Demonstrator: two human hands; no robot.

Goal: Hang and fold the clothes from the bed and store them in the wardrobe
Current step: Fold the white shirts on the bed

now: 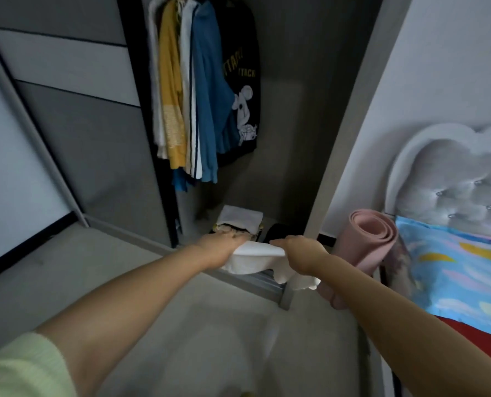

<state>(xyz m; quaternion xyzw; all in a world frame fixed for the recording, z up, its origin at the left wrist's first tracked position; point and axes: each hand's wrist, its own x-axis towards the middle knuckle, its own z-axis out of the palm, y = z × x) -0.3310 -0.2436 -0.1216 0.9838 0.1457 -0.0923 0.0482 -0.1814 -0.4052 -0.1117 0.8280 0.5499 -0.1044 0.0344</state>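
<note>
holding a folded white cloth (252,257) with left hand (221,243) and right hand (298,249).

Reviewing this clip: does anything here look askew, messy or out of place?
One thing: the white folded garment held by the left hand and right hand is not neat, with a loose flap drooping below the right wrist. The folded stack on the wardrobe floor looks slightly uneven. The hanging clothes look orderly.
</note>
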